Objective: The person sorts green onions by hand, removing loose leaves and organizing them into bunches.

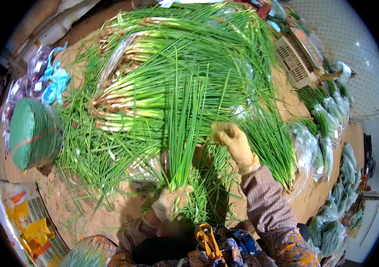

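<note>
Downward view from my head: I am looking over a brown surface (87, 218) that is bearing green onions and packed goods.
Left hand: In its pale glove, my left hand (171, 202) is grasping a bunch of green onions (182, 147) at the base, near the middle; the leaves are pointing to the far side, and this low grip is probably leaving them free and aligned.
Right hand: My gloved right hand (234, 144) is hovering right of the bunch with its fingers curled; I cannot tell whether they are pinching anything.
Heap: Across the far middle a big heap (154, 84) is lying with many root ends facing left and leaves trailing right, likely laid so for easy picking.
Scraps: Loose leaves (91, 164) are littering the near left of the heap, seemingly out of the way.
Right side: A neat bundle (271, 153) is lying with its base to the near right, beside a clear plastic bag (304, 149); bagged onions (327, 129) are lining the right, perhaps to be kept apart from the loose ones. Beyond them, a beige crate (292, 62) is sitting at the far right.
Left side: A round green package (31, 133) is standing left of the scraps, with light-blue plastic (57, 82) lying just beyond.
</note>
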{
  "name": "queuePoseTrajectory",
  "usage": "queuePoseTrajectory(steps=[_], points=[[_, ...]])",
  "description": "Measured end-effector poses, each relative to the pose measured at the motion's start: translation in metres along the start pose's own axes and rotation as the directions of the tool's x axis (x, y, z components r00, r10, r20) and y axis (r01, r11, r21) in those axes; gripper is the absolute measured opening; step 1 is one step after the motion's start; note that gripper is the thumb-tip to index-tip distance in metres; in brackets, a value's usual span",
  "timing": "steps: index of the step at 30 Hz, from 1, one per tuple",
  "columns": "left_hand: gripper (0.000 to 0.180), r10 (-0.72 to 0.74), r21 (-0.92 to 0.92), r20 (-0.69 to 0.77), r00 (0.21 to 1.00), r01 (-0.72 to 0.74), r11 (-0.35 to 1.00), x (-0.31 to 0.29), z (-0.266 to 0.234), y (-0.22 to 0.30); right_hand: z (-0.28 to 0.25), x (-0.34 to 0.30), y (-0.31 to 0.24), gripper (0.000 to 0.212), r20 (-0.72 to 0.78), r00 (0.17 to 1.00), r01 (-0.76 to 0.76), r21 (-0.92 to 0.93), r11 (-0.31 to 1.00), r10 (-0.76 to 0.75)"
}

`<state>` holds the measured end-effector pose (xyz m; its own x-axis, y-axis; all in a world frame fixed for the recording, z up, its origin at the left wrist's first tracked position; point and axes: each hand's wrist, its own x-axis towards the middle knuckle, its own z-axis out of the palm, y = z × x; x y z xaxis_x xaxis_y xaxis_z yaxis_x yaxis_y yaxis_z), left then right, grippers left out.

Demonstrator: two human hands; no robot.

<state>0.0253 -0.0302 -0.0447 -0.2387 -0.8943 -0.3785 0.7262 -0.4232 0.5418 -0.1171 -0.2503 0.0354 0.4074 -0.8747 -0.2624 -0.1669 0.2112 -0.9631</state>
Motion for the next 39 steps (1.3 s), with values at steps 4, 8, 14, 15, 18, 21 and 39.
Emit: queuePoseTrajectory(steps=[4,8,14,15,18,21,39], points=[[0.043,-0.124,-0.053,0.154,0.98,0.133,0.99,0.003,-0.007,-0.013,-0.022,0.034,-0.023,0.021,-0.11,0.992,0.061,-0.002,0.998,-0.061],[0.048,-0.177,-0.152,0.325,0.929,0.236,0.96,0.003,-0.014,-0.013,-0.044,0.048,-0.027,0.026,-0.061,0.997,-0.033,0.106,0.994,0.04],[0.036,-0.011,-0.124,0.371,0.928,0.062,0.99,0.002,-0.007,-0.016,-0.048,0.05,-0.049,0.035,-0.035,0.986,-0.165,-0.025,0.986,0.164],[0.036,-0.067,-0.13,0.373,0.925,0.124,0.984,0.002,-0.009,-0.014,-0.049,0.053,-0.049,0.035,-0.018,0.985,-0.172,-0.007,0.985,0.172],[0.034,-0.174,-0.169,0.34,0.924,0.242,0.956,0.003,-0.015,-0.02,-0.062,0.066,-0.047,0.022,-0.01,0.992,-0.127,-0.056,0.99,0.127],[0.03,-0.137,-0.206,0.174,0.975,0.172,0.963,0.002,-0.022,-0.027,-0.056,0.071,-0.048,0.015,-0.184,0.981,-0.086,-0.172,0.981,0.053],[0.022,-0.167,0.345,0.328,0.93,0.047,0.938,0.091,0.089,0.008,-0.021,-0.063,-0.007,0.07,0.153,0.986,-0.023,-0.259,0.966,0.065]])
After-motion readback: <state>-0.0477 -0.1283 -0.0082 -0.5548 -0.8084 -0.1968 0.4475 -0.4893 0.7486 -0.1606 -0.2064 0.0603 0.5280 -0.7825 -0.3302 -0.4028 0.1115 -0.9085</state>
